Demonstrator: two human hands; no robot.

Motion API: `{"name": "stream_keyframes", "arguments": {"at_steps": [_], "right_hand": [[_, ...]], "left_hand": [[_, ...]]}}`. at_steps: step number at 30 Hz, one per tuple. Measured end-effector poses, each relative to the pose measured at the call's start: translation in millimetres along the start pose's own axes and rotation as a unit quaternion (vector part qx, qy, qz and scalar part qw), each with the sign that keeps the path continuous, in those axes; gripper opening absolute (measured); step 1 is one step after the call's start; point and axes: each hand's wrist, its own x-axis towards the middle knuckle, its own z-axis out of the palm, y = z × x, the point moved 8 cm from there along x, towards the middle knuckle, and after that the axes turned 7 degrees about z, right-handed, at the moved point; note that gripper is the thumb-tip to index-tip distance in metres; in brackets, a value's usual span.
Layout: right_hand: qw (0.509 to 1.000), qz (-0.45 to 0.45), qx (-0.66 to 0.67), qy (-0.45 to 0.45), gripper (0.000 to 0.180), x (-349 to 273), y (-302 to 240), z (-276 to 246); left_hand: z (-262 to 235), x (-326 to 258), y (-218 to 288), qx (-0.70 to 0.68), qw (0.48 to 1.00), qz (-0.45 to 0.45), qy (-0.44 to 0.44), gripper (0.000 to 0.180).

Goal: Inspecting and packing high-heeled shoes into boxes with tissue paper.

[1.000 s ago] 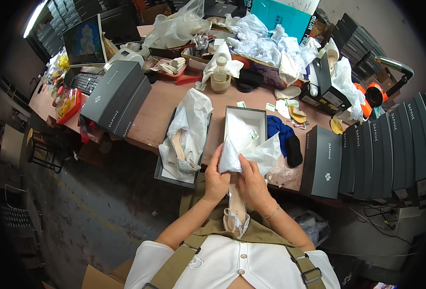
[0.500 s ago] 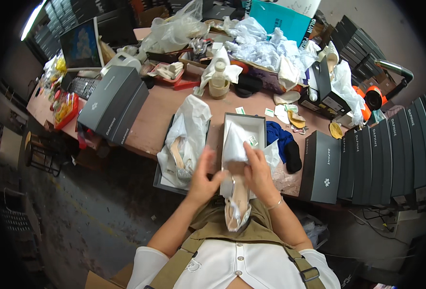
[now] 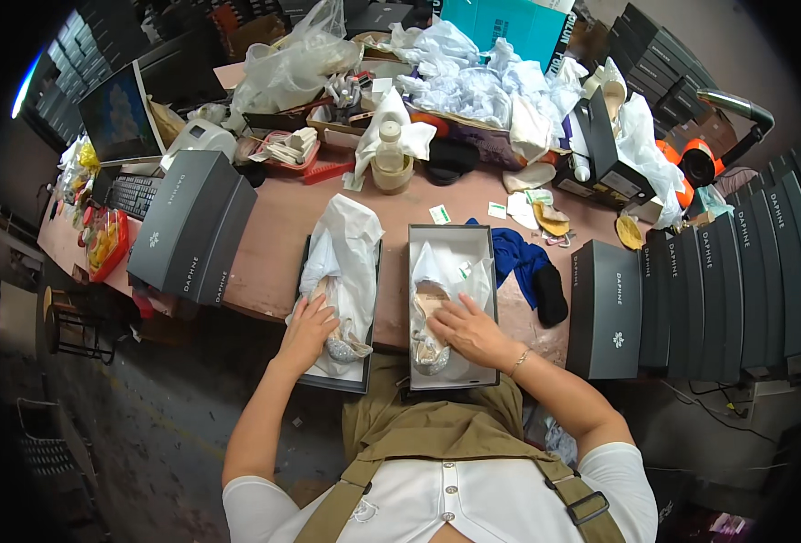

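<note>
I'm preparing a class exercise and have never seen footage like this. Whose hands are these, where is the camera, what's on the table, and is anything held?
No machine here: these are a person's own bare hands. A wide fisheye camera on the head looks down, so straight edges bend near the rim. On the pinkish table stand two open shoeboxes: the left box and the right box, each with a glittery-toed shoe and white paper inside. The left hand rests at the left shoe, the right hand at the right shoe; neither clearly grips. Blue cloth lies right of the right box.
</note>
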Motion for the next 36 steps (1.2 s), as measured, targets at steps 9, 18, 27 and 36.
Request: {"name": "stream_keyframes", "arguments": {"at_steps": [9,18,27,36], "right_hand": [[0.99,-0.004,0.118,-0.08,0.039,8.4,14.4,26.9],[0.97,0.091,0.226,-0.023,0.031,23.3,43.4,-28.8],[0.938,0.204,0.279,-0.009,0.028,9.8,49.7,1.6],[0.816,0.165,0.531,0.159,0.023,18.5,55.2,-165.5]], "left_hand": [[-92.2,25.4,15.5,-0.018,0.991,0.064,0.113,0.041],[-149.0,34.7,31.5,-0.513,0.806,-0.079,0.283,0.025],[-97.8,26.2,48.2,-0.661,0.699,-0.082,0.26,0.027],[-119.7,44.4,65.6,-0.741,0.624,-0.084,0.233,0.03]]}}
